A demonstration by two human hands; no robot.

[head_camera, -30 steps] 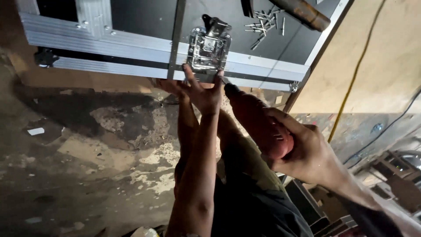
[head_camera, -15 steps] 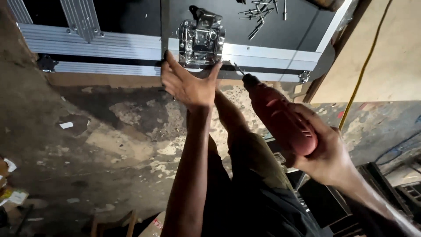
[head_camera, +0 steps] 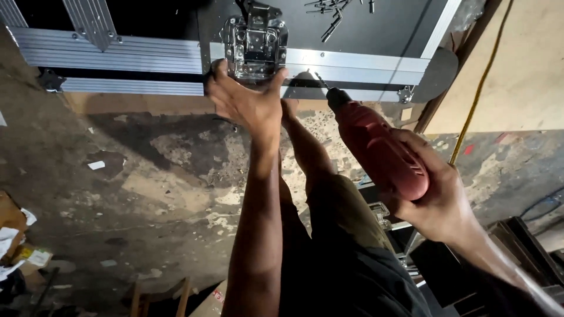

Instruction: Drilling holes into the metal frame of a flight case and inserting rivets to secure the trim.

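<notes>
While your left hand (head_camera: 247, 103) spreads its fingers against the silver latch (head_camera: 254, 44) on the case's aluminium edge (head_camera: 358, 61), your right hand (head_camera: 437, 202) grips the red drill (head_camera: 379, 147), angled up just beside it, open floor (head_camera: 147, 170) below.

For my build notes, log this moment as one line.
left hand: steadies latch on case | right hand: grips red drill | bit at case rail, right of latch | loose screws on case

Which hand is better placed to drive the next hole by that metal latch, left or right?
Right: the right hand grips the red drill, bit at the aluminium rail. The left hand steadies the metal latch.
</notes>
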